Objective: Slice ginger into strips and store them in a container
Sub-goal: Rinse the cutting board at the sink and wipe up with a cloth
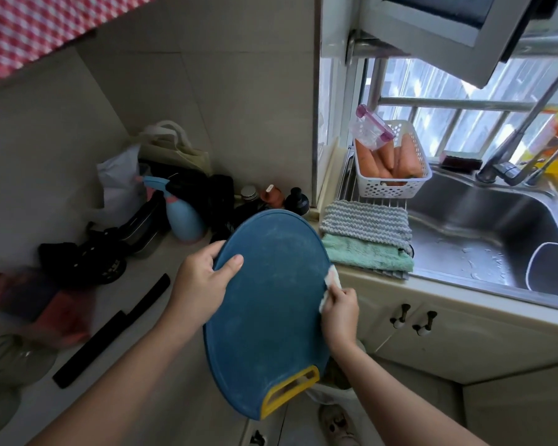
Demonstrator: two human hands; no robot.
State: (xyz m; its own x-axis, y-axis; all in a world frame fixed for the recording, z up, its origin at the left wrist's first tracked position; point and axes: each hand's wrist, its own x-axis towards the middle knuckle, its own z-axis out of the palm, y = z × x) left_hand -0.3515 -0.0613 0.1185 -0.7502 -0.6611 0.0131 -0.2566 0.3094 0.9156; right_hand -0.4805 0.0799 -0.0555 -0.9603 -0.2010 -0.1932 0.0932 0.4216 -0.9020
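A blue oval cutting board (268,313) with a yellow handle slot (290,392) is held tilted up off the counter. My left hand (200,284) grips its left edge, thumb on the face. My right hand (339,312) pinches a white wad of paper or cloth (331,278) against the board's right edge. No ginger is visible. A clear container with a purple lid (369,130) stands in the white basket by the window.
A black knife (110,333) lies on the counter at left, beside glass bowls (13,358). A blue spray bottle (182,217), bags and jars crowd the back corner. Folded cloths (368,239), a basket of carrots (390,169) and the steel sink (484,226) lie to the right.
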